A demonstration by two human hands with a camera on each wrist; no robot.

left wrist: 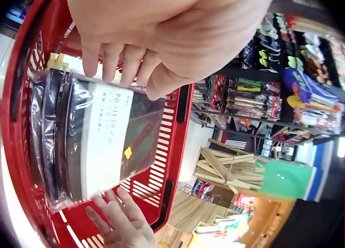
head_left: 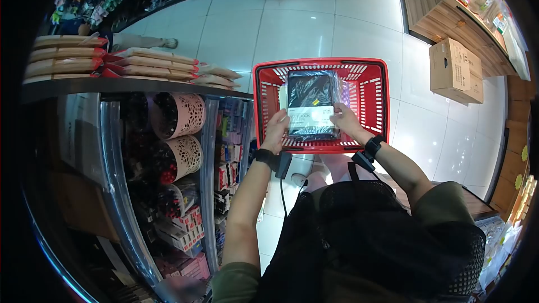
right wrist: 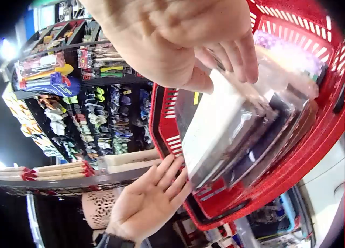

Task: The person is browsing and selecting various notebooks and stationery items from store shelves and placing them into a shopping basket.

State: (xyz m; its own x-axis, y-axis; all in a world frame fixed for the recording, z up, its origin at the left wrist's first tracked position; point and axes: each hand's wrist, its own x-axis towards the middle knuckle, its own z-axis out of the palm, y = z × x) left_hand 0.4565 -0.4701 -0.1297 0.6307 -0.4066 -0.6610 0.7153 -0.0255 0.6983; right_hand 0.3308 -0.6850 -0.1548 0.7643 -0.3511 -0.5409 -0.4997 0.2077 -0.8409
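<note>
A stack of plastic-wrapped dark notebooks [head_left: 310, 91] with a white paper band lies inside a red shopping basket [head_left: 379, 78]. My left hand [head_left: 275, 130] is at the stack's left edge; in the right wrist view its fingers [right wrist: 171, 172] are extended, palm up, beside the wrapped edge. At the opposite edge is my right hand [head_left: 349, 122], whose fingers [left wrist: 116, 209] look loosely straight in the left wrist view. Several notebooks [left wrist: 51, 129] show on edge there, their clear wrapping creased. A pale purple item [right wrist: 291, 51] lies beside them in the basket.
To the left stands a shelf with flat red-edged packs [head_left: 157, 62] on top and pink perforated pots [head_left: 188, 113] below. A cardboard box [head_left: 456, 70] sits on the floor at right, by a wooden display [head_left: 432, 8]. Hanging goods [right wrist: 97, 119] line a rack beyond the basket.
</note>
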